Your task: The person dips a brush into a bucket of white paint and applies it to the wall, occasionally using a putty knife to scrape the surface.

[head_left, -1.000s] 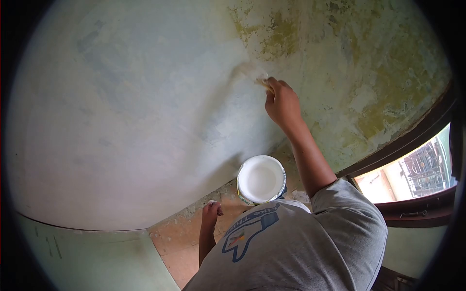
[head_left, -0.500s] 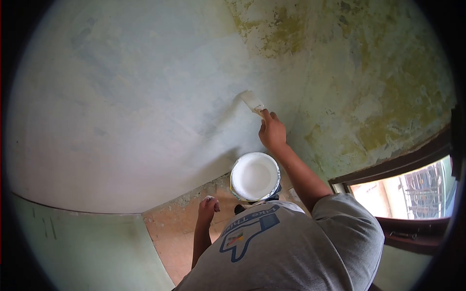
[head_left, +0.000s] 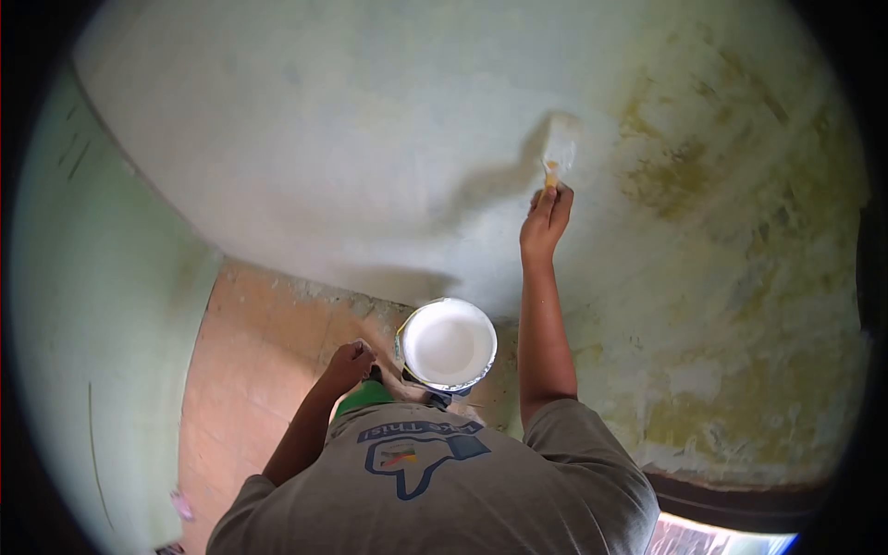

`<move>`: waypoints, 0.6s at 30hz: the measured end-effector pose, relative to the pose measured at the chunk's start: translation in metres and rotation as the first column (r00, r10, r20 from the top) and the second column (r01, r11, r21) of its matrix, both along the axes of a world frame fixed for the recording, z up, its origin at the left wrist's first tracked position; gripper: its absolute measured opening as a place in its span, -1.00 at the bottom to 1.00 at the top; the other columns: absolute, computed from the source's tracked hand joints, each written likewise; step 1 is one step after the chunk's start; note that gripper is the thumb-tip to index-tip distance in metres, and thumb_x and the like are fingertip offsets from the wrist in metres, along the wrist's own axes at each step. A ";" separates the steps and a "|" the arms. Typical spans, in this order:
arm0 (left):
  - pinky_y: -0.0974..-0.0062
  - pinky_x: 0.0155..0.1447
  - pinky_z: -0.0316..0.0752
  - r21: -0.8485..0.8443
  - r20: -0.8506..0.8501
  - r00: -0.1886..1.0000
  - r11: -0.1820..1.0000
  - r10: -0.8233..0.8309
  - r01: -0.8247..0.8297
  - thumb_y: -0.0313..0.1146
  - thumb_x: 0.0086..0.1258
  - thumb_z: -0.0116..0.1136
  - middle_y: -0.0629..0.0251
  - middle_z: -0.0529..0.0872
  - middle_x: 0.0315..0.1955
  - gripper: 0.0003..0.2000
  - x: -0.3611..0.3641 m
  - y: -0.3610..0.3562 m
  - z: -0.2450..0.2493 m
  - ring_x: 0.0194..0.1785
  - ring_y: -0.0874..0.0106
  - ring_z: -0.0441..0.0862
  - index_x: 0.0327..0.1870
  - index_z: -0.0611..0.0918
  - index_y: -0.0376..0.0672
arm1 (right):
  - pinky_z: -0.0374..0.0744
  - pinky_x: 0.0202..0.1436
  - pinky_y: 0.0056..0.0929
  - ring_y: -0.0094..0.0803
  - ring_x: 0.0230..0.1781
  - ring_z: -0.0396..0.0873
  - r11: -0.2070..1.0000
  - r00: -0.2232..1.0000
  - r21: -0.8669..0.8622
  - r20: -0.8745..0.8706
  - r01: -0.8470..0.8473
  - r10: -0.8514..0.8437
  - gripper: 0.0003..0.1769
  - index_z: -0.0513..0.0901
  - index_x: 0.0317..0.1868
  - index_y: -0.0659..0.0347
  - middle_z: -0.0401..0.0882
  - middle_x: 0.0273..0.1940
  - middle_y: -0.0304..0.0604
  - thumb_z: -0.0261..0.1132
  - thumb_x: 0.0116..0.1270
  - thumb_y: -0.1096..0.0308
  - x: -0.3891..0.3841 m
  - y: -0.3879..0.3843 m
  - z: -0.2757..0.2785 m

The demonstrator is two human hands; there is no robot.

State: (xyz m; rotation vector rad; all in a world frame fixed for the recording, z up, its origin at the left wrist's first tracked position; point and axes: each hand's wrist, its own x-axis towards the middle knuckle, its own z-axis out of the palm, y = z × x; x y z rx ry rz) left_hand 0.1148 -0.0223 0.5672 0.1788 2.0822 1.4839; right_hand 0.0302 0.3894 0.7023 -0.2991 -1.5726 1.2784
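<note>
My right hand (head_left: pixel 548 220) grips the yellow handle of a paintbrush (head_left: pixel 561 143), its wide, whitened bristles pointing up against the wall (head_left: pixel 324 120). Whitish paint covers the wall left of the brush. Below, near my body, stands a bucket (head_left: pixel 480 324) of white paint (head_left: pixel 450 348), with a yellow carrying handle at its left side. Just left of the bucket, apart from it, is my left hand (head_left: pixel 349 365), its fingers curled closed. Whatever those fingers may hold is too hidden to name.
To the right, yellow-green patches (head_left: pixel 684 176) mark the wall. A pale green wall (head_left: pixel 74 277) rises at the left above orange floor tiles (head_left: pixel 250 342). A dark-framed window (head_left: pixel 721 538) is at the lower right; a small pinkish item (head_left: pixel 181 505) lies on the floor.
The view has turned. My right arm is stretched further up, and the brush now sits higher and further right, towards the yellow-green patches. My left hand stays beside the bucket.
</note>
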 end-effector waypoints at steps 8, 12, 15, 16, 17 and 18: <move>0.42 -0.36 0.52 -0.013 0.069 0.989 0.991 0.133 -0.133 -0.24 0.44 0.21 0.30 0.62 -0.57 -0.75 0.048 -0.052 -0.011 -0.50 0.48 0.59 -0.34 0.64 -0.27 | 0.49 0.07 0.12 0.30 -0.07 0.54 0.950 0.782 0.220 0.542 0.222 -0.308 -0.69 0.44 0.02 0.49 0.53 -0.10 0.37 0.16 0.42 0.39 0.091 -0.039 -0.296; 0.30 -0.31 0.60 -0.114 -0.035 0.998 0.992 0.046 -0.050 -0.16 0.44 0.19 0.11 0.70 -0.47 -0.67 0.052 -0.085 -0.050 -0.45 0.32 0.69 -0.24 0.70 -0.33 | 0.63 -0.09 -0.12 -0.02 -0.22 0.67 0.945 0.741 -0.308 0.660 0.110 0.128 -0.64 0.52 0.04 0.57 0.66 -0.18 0.16 0.20 0.26 0.53 0.166 -0.111 -0.343; 0.28 -0.02 0.57 -0.148 -0.466 0.725 0.853 -0.507 0.501 -0.18 0.47 0.12 0.10 0.77 -0.32 -0.71 0.066 -0.094 -0.125 -0.18 0.28 0.71 -0.29 0.73 -0.22 | 0.32 -0.78 -0.34 -0.39 -0.78 0.40 0.676 0.622 -0.696 0.646 0.241 0.443 -0.94 0.54 -0.29 0.35 0.39 -0.67 -0.25 0.18 0.24 0.53 0.200 -0.160 -0.341; 0.24 -0.06 0.55 0.055 -0.431 0.753 0.819 -0.497 0.571 -0.21 0.49 0.08 0.09 0.77 -0.32 -0.71 0.086 -0.095 -0.129 -0.17 0.26 0.70 -0.27 0.75 -0.21 | 0.31 -0.78 -0.35 -0.39 -0.79 0.38 0.641 0.576 -0.707 0.669 0.299 0.469 -0.95 0.53 -0.34 0.27 0.35 -0.69 -0.27 0.18 0.28 0.48 0.216 -0.182 -0.325; 0.25 -0.03 0.54 0.346 -0.531 0.753 0.711 -0.389 0.612 -0.12 0.53 0.05 0.11 0.78 -0.32 -0.64 0.108 -0.092 -0.165 -0.17 0.25 0.71 -0.25 0.76 -0.22 | 0.30 -0.78 -0.37 -0.39 -0.79 0.35 0.599 0.536 -0.711 0.689 0.367 0.488 -0.90 0.51 -0.39 0.19 0.31 -0.71 -0.29 0.18 0.31 0.42 0.229 -0.204 -0.316; 0.27 0.05 0.53 0.127 -0.401 0.695 0.716 -0.596 0.687 -0.04 0.53 0.05 0.13 0.79 -0.29 -0.59 0.119 -0.095 -0.167 -0.14 0.23 0.72 -0.25 0.77 -0.21 | 0.30 -0.78 -0.37 -0.39 -0.79 0.35 0.599 0.538 -0.712 0.687 0.367 0.488 -0.90 0.51 -0.39 0.19 0.31 -0.71 -0.29 0.18 0.31 0.42 0.237 -0.218 -0.316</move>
